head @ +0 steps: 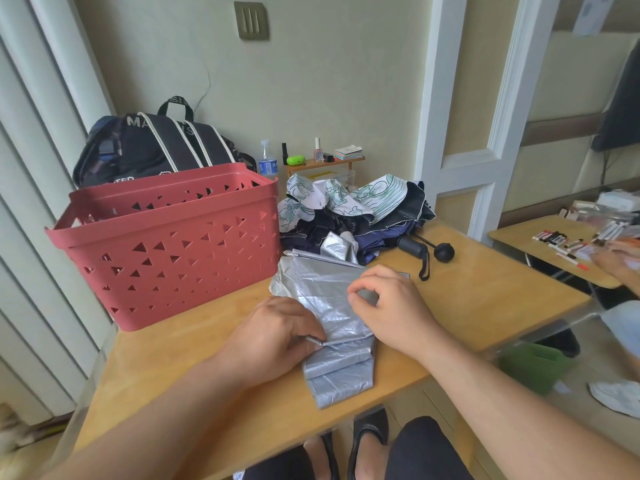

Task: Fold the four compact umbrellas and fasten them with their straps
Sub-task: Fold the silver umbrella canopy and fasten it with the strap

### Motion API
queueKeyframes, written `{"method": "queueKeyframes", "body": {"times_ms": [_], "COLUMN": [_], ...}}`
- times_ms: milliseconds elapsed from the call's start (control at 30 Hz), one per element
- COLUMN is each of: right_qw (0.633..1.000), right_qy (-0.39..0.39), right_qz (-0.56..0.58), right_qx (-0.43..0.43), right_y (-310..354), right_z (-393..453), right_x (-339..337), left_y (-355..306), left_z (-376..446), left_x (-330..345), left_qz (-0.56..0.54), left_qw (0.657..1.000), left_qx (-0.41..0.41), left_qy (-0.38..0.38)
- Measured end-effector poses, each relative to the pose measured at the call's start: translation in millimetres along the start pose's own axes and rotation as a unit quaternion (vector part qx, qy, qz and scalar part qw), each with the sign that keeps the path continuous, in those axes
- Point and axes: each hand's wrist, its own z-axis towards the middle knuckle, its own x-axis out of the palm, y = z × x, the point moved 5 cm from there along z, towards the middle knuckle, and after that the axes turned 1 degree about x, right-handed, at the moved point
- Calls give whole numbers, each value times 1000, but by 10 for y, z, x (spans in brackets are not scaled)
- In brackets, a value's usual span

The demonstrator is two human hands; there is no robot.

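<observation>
A silver compact umbrella (329, 306) lies flattened on the wooden table (485, 299), its canopy spread in pleats toward me. My left hand (277, 334) rests on its left edge, fingers pinching a fold and a rib tip. My right hand (388, 306) curls over the right side, thumb and forefinger pinching a grey piece of the fabric. Behind it lies a heap of unfolded umbrellas: a white one with green print (346, 199) and a dark navy one (398, 220) with a black handle (414, 249).
A red perforated basket (166, 244) stands on the table's left half. A dark backpack (156, 143) sits behind it by the wall. A small shelf (323, 162) holds bottles. Another person's hand (616, 261) is at a second table with markers at the right.
</observation>
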Motion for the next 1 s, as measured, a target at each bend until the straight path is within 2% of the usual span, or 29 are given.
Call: {"method": "queueKeyframes", "body": {"times_ms": [133, 267, 400, 467, 533, 667, 800, 867, 1000], "right_qw": [995, 982, 973, 970, 969, 971, 971, 981, 999], "right_qy": [85, 162, 189, 201, 206, 206, 225, 191, 30], "right_qz": [-22, -86, -128, -133, -133, -125, -81, -40, -33], "right_qx": [43, 35, 22, 20, 16, -13, -10, -5, -3], "right_y": [-123, -150, -136, -130, -136, -154, -157, -140, -146], "right_z": [-29, -161, -205, -217, -239, -354, -354, -231, 67], "right_x": [148, 284, 316, 299, 281, 245, 117, 39, -57], "left_y": [-6, 28, 115, 141, 156, 189, 187, 177, 137], "left_z": [-47, -12, 273, 449, 571, 451, 236, 229, 239], "left_x": [-1, 12, -78, -61, 47, 364, 488, 481, 451], "left_qz": [-14, -12, 5, 21, 43, 138, 114, 121, 141], "left_qw": [1000, 997, 997, 993, 989, 963, 951, 942, 934], "left_qx": [1, -14, -76, -111, -140, -153, -158, -159, -152], "left_qy": [18, 75, -12, -23, 24, 175, 240, 269, 291]}}
